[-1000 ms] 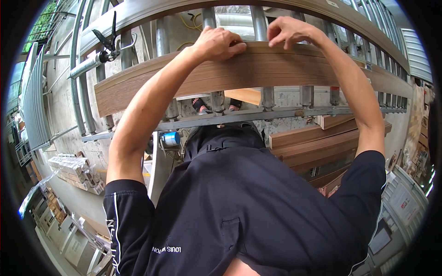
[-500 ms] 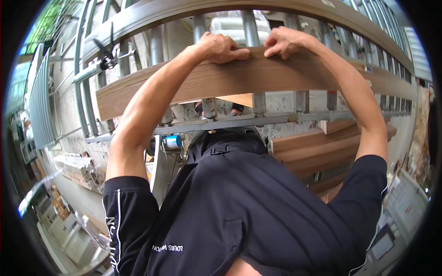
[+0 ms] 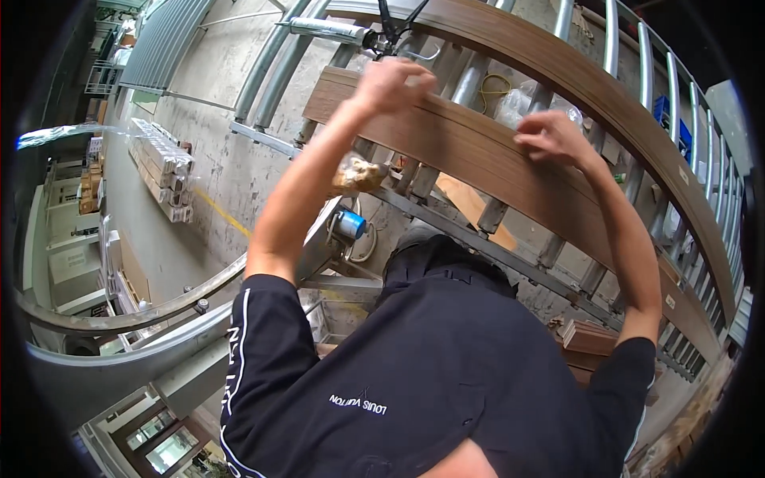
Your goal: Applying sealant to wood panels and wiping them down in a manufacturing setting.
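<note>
A long, flat brown wooden board point(image 3: 478, 155) lies across metal rollers point(image 3: 476, 77), in front of the person. It slants from upper left down to lower right. Its left end sticks out past the left hand point(image 3: 392, 86). A second brown board point(image 3: 606, 88) runs along the far side, and there is a gap between the two where rollers and a plastic bag point(image 3: 518, 103) show. A steel rail point(image 3: 434, 219) runs along the near side, close to the person's body. To the left there is lots of bare gray floor point(image 3: 199, 263) with a yellow line on it.

White letters go across the dark shirt point(image 3: 478, 334) and down its left sleeve, and the ones on the front look upside down. The far board has a small pale label point(image 3: 683, 174), too tiny to read.

Both arms reach up and bend at the elbows. The left hand is blurry, with curled fingers, over the board near its left end. A caulking gun point(image 3: 390, 32) is just past it. I cannot tell if this hand holds or touches anything. The right hand point(image 3: 556, 137) is by the board's far edge, fingers loosely bent. I cannot tell how closed its grip is, or if it touches the wood.
</note>
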Demonstrator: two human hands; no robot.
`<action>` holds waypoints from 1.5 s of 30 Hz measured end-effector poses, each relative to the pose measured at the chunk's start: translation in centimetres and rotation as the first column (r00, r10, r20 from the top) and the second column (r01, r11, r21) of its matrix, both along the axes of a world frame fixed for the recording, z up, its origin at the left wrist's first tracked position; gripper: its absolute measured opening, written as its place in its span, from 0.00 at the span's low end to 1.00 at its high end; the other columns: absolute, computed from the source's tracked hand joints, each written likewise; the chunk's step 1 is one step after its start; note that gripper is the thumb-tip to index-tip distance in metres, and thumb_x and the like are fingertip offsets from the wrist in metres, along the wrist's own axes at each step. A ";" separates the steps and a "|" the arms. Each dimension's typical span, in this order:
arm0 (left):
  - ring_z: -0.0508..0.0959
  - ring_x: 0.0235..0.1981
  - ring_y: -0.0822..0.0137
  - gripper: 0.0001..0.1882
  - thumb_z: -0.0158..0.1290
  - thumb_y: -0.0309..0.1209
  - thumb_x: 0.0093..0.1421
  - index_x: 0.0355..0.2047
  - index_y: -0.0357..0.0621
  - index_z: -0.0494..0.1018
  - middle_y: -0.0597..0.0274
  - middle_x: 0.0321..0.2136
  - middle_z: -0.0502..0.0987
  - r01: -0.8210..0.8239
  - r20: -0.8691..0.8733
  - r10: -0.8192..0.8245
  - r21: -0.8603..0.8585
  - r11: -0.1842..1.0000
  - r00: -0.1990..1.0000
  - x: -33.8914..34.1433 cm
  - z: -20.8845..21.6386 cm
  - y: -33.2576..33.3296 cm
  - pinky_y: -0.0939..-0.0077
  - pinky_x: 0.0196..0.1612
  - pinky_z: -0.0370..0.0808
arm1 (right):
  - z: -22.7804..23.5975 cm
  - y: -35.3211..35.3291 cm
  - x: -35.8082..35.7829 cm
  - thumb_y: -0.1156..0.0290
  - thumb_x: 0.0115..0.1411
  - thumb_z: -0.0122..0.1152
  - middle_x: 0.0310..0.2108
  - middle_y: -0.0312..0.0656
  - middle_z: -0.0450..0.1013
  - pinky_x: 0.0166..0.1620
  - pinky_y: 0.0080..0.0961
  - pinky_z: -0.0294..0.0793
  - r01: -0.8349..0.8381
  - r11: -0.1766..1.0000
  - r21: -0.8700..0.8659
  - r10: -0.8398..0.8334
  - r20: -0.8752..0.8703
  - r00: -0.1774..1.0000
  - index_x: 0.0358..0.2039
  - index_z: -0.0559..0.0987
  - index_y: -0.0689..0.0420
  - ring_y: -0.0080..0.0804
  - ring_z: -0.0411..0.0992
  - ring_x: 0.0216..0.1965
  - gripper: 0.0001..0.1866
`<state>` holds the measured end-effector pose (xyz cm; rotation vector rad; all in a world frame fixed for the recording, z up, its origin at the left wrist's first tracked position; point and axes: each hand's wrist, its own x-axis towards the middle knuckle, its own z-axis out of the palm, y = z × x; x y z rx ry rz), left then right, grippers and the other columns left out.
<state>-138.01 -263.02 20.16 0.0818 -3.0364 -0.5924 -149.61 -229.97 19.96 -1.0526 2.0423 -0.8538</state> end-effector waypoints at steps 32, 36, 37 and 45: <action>0.81 0.45 0.54 0.35 0.53 0.68 0.53 0.45 0.53 0.82 0.52 0.39 0.83 0.502 0.539 -0.559 0.266 0.823 0.631 -6.8 -3.9 -7.0 0.60 0.47 0.75 | -2.4 -20.6 -1.6 0.62 0.54 0.72 0.19 0.35 0.72 0.24 0.23 0.71 -0.275 0.880 0.386 0.204 0.216 0.955 0.32 0.82 0.63 0.22 0.74 0.21 0.16; 0.81 0.46 0.54 0.35 0.52 0.68 0.54 0.45 0.54 0.82 0.54 0.39 0.83 0.516 0.547 -0.542 0.218 0.828 0.638 -6.3 -4.1 -7.0 0.52 0.53 0.70 | -1.9 -20.7 -1.1 0.62 0.53 0.72 0.19 0.38 0.72 0.24 0.26 0.71 -0.242 0.885 0.399 0.194 0.157 0.968 0.34 0.81 0.64 0.22 0.74 0.21 0.17; 0.80 0.45 0.54 0.33 0.51 0.67 0.56 0.42 0.51 0.82 0.55 0.38 0.83 0.544 0.471 -0.563 0.191 0.817 0.680 -5.9 -4.3 -7.1 0.53 0.50 0.70 | -1.7 -20.6 -1.0 0.61 0.53 0.72 0.19 0.38 0.72 0.24 0.26 0.71 -0.216 0.884 0.415 0.162 0.161 0.974 0.35 0.81 0.64 0.22 0.74 0.21 0.18; 0.75 0.51 0.58 0.30 0.49 0.64 0.60 0.39 0.52 0.81 0.57 0.41 0.80 0.580 0.514 -0.555 0.131 0.804 0.654 -5.8 -2.2 -6.5 0.54 0.51 0.66 | -3.4 -19.4 -1.4 0.62 0.53 0.72 0.20 0.38 0.71 0.24 0.27 0.70 -0.210 0.914 0.348 0.165 0.153 0.974 0.35 0.81 0.64 0.23 0.72 0.20 0.18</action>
